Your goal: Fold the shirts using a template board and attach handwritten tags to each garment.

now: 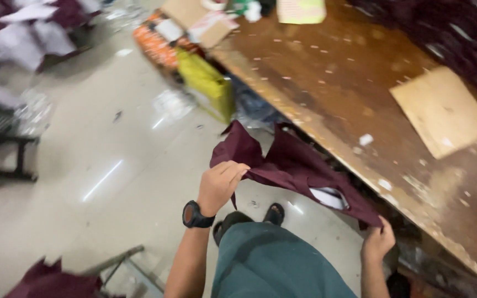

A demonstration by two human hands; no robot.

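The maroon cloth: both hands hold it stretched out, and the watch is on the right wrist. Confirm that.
Not quite. Both the left hand and the right hand do grip the maroon cloth, but the black watch sits on the left wrist, not the right. The head view shows it.

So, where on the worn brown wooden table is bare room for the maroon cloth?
Bare wood lies on the worn brown wooden table left of the flat cardboard sheet. The far end is crowded with boxes and papers.

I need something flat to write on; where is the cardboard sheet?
In the head view, the cardboard sheet lies on the wooden table, upper right, beside dark fabric.
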